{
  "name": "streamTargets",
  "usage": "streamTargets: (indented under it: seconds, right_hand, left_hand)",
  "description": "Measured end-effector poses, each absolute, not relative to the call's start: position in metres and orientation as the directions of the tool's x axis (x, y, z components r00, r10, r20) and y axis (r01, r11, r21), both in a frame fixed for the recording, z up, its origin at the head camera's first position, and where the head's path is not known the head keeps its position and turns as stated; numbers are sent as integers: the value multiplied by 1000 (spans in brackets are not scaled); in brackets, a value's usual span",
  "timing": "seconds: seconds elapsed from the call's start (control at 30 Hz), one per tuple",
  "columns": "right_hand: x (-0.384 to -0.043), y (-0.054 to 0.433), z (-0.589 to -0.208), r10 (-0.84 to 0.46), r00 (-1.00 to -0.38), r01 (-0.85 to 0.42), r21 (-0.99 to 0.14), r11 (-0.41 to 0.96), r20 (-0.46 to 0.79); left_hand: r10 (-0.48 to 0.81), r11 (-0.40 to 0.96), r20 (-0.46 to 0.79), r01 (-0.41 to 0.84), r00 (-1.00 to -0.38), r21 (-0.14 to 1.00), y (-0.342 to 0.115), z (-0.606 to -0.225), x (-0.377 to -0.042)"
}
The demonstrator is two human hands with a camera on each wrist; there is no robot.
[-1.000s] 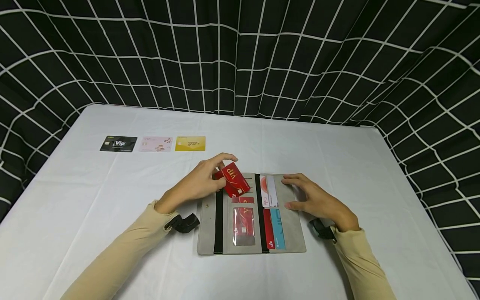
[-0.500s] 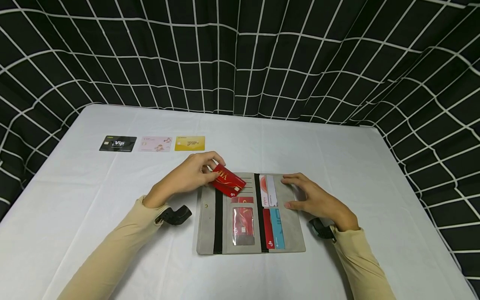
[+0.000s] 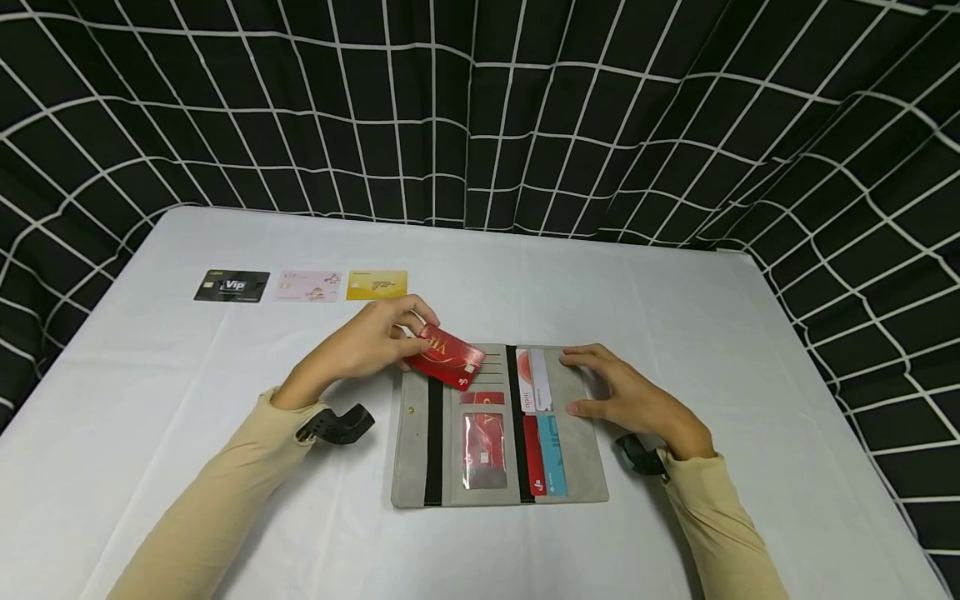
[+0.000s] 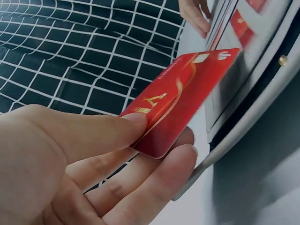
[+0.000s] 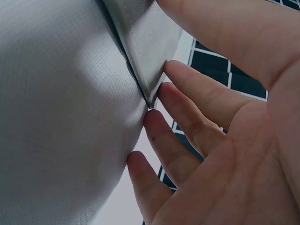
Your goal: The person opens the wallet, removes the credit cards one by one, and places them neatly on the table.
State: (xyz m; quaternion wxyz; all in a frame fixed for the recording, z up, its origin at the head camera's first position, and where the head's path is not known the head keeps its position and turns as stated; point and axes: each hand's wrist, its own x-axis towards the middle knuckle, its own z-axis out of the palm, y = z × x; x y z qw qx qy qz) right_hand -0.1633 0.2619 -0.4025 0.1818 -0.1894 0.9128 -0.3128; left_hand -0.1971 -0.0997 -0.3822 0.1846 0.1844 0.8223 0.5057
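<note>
My left hand (image 3: 371, 337) pinches a red VIP card (image 3: 456, 360) between thumb and fingertips. The card (image 4: 185, 96) is tilted over the upper left of an open grey card wallet (image 3: 412, 475), overlapping its small slots. Another red card (image 3: 483, 450) shows behind the wallet's clear window. In the right panel sit white cards (image 3: 533, 381), a red card (image 3: 532, 446) and a blue card (image 3: 551, 454). With thumb and fingers spread and relaxed, my right hand (image 3: 637, 396) rests on the wallet's right side. In the right wrist view, fingertips (image 5: 171, 68) touch the wallet's corner.
Beyond the wallet a black VIP card (image 3: 232, 286), a pink card (image 3: 308, 287) and a yellow card (image 3: 377, 285) lie in a row on the white tablecloth (image 3: 675, 308). A black curtain with a white grid (image 3: 420, 117) hangs behind the table.
My left hand has drawn the red card leftward and a little away from me, turning it flatter across the wallet's upper left. The right hand and wallet stay put.
</note>
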Motion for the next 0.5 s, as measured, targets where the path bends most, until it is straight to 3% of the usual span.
streamTargets:
  seconds: [0.5]
  right_hand:
    - [-162,261,-401,-472,-859,-245,-652,718,-198]
  left_hand:
    - [292,395,-40,83,-956,915,-122,-371,-208]
